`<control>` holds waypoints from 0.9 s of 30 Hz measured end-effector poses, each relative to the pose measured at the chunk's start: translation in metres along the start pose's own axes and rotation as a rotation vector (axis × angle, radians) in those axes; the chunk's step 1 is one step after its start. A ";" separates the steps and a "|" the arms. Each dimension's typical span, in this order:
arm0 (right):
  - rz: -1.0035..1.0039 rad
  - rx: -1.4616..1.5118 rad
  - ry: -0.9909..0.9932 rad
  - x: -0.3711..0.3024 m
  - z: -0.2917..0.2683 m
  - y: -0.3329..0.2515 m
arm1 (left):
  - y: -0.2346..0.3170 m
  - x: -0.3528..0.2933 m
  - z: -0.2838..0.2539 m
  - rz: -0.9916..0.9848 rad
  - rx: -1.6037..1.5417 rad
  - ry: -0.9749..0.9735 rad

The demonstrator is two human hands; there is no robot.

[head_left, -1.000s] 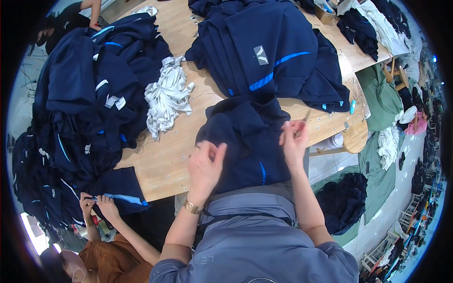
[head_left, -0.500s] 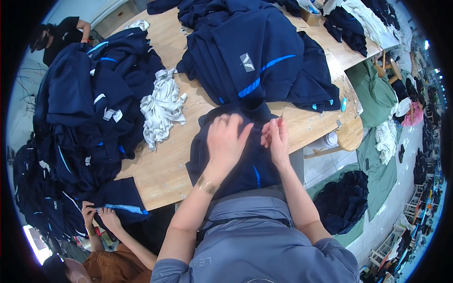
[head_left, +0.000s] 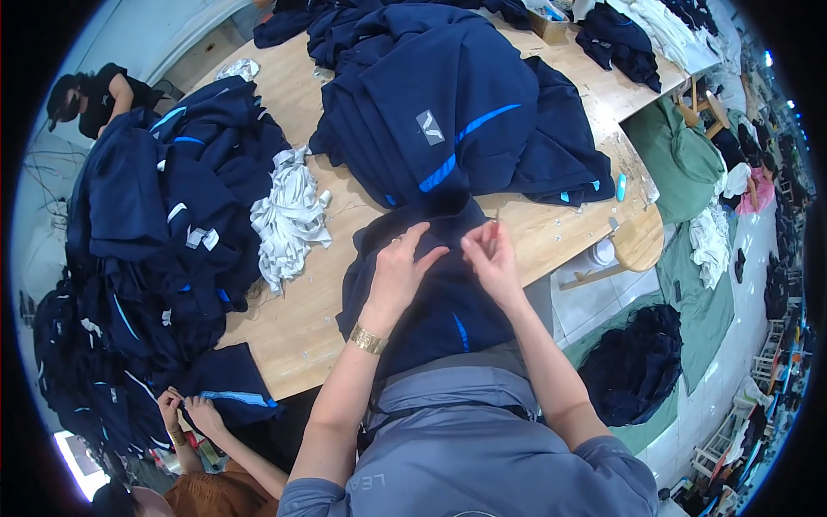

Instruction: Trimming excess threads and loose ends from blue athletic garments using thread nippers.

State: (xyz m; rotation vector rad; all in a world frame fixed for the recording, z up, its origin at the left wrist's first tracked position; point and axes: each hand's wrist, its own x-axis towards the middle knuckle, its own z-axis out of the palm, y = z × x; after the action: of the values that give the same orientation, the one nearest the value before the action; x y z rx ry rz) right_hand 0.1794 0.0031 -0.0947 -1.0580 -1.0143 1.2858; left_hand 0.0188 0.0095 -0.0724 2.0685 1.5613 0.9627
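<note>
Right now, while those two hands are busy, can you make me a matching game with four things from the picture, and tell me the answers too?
Things
1. Right hand
2. Heap of white fabric strips
3. Left hand
4. Tangled navy cloth heap

Places and states
A. On the green sheet on the floor
B. Open, over the navy garment
C. Pinching a slim object
D. On the wooden table

Right pairs: 1-C, 2-D, 3-B, 4-A

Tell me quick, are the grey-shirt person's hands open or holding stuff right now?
Left hand: open, over the navy blue-striped garment.
Right hand: closed on a thin tool, exact kind unclear.
</note>
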 end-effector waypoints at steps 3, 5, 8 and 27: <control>-0.069 -0.013 -0.064 0.008 0.018 0.003 | 0.002 -0.005 -0.006 0.049 -0.034 0.025; -0.161 -0.298 -0.078 0.006 0.028 -0.007 | 0.002 -0.008 -0.009 0.084 -0.041 0.053; -0.278 -0.555 -0.064 0.003 0.026 -0.006 | 0.004 -0.010 -0.011 0.099 -0.028 0.084; -0.236 -0.989 -0.293 -0.020 0.001 -0.050 | 0.016 -0.012 -0.030 0.108 -0.058 0.114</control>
State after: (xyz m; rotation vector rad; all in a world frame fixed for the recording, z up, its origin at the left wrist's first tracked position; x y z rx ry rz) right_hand 0.1893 -0.0170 -0.0461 -1.4193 -2.0388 0.7200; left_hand 0.0069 -0.0102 -0.0447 2.1088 1.4697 1.1702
